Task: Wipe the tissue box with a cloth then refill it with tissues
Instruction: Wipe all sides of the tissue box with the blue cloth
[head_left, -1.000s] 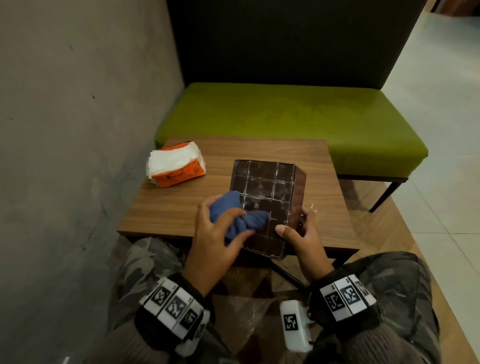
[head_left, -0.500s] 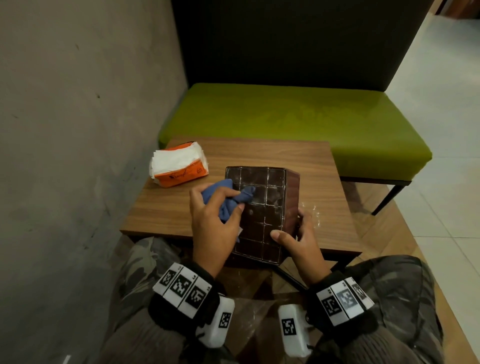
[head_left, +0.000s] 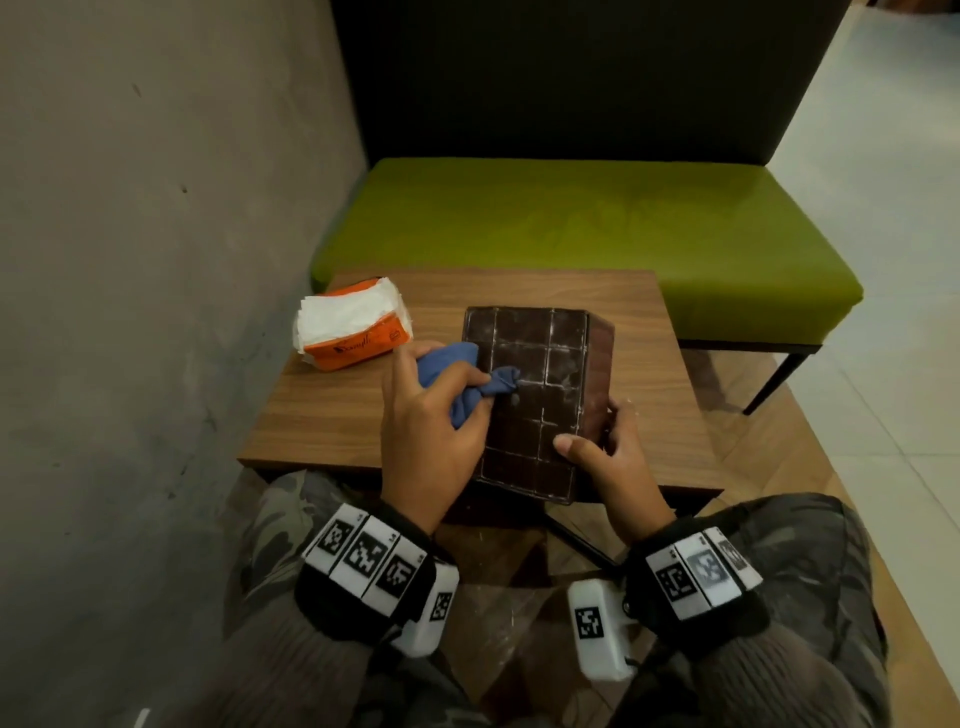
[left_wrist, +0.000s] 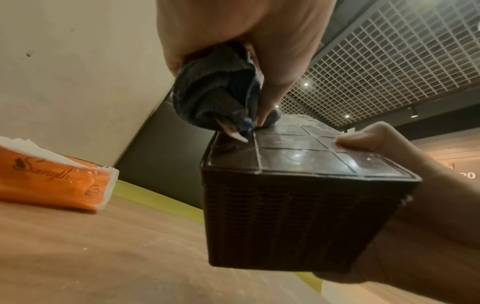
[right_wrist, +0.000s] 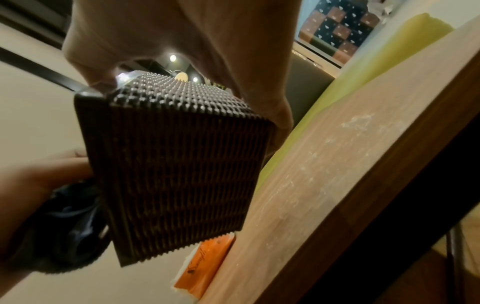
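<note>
Wood table, wrist cams: box woven sides

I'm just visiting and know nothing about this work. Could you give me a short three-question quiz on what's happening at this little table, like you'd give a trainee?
1. True or false: the left hand holds a blue cloth against the gridded face of the brown tissue box.
2. What is the right hand doing? A) lifting the tissue pack B) gripping the tissue box by its near right corner C) resting on the bench
3. Fill in: the orange tissue pack lies on the wooden table, to the ____ of the box, seen from the head camera.

Key: 1 true; 2 B; 3 left.
</note>
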